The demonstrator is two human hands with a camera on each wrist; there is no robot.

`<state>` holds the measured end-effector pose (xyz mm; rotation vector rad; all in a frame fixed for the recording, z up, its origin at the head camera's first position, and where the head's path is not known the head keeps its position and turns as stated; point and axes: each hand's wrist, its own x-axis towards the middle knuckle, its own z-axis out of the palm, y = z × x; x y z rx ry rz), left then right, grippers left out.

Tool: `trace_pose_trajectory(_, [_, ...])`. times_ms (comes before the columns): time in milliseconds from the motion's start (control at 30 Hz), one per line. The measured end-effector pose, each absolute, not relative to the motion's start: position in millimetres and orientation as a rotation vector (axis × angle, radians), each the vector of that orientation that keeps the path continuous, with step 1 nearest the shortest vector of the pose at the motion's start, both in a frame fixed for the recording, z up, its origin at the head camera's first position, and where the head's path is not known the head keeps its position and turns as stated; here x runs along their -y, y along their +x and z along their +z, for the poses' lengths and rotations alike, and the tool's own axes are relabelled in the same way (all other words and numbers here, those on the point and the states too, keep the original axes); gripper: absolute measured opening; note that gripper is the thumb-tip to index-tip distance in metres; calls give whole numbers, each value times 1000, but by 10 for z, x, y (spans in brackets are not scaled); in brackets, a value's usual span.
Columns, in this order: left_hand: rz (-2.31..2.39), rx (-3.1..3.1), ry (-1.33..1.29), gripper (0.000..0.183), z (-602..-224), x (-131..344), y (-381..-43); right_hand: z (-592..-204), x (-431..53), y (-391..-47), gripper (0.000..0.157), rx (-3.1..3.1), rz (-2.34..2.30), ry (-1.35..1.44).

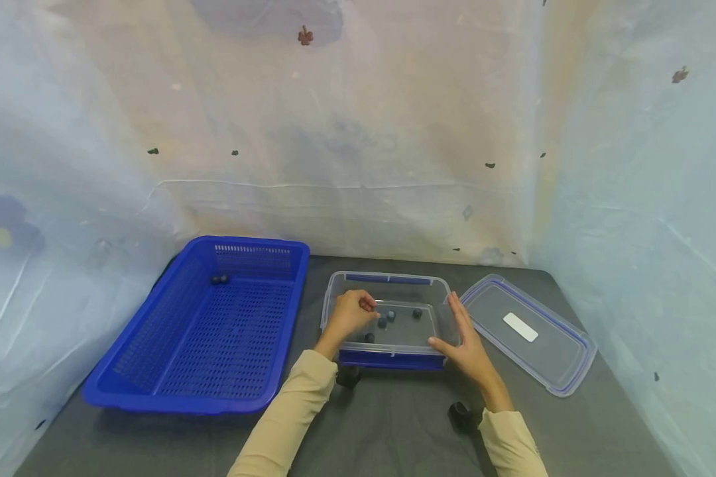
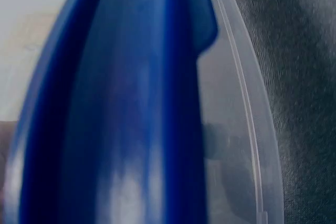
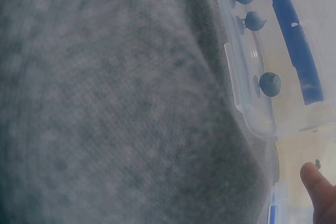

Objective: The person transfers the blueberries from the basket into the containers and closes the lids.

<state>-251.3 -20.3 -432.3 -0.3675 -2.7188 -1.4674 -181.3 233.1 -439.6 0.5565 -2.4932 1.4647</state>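
A clear plastic box (image 1: 388, 349) with blue latches stands uncovered at the table's middle. On its floor lie several small dark blue balls (image 1: 417, 313), some of which show through the wall in the right wrist view, such as one ball (image 3: 270, 84). My left hand (image 1: 351, 314) is over the box's left side, fingers curled, pinching a small dark ball mostly hidden by the fingertips. At the right front corner, my right hand (image 1: 470, 344) rests along the rim with fingers and thumb straight and spread. A blue latch (image 2: 136, 108) fills much of the left wrist view.
A large blue basket (image 1: 181, 405) stands to the left, with two dark balls (image 1: 219, 279) near its back. Right of the box lies its clear lid (image 1: 539, 358) with a white label. Dark wrist devices (image 1: 461, 416) show below the forearms. Patterned sheeting borders the grey-covered table.
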Motion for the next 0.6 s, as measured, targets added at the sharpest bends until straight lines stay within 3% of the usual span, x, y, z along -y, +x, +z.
trace_pose_trajectory(600, [-1226, 3092, -355, 20, -4377, 168, -2561, -4423, -2336, -1823, 90, 2472, 1505, 570])
